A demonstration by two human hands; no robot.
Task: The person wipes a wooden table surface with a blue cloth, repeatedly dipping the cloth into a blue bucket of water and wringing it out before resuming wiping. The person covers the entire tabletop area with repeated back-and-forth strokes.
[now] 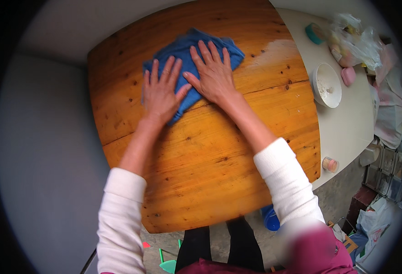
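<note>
A blue cloth (179, 47) lies bunched on the far half of a wooden tabletop (204, 167) with visible knots and a long seam. My left hand (161, 94) rests flat on the cloth's left part, fingers spread. Flat on its right part is my right hand (216, 77), also with fingers apart. The thumbs point towards each other with cloth showing between them. Both palms press from above and neither hand pinches the fabric. A pale, wet-looking sheen marks the wood to the right of the cloth.
Right of the wooden top, a pale table (348, 126) bears a white bowl (327, 85), a pink soap-like block (348, 76), a green tape roll (315, 33), a plastic bag (355, 44) and a toothpick container (330, 165). A grey wall (50, 154) borders the left side.
</note>
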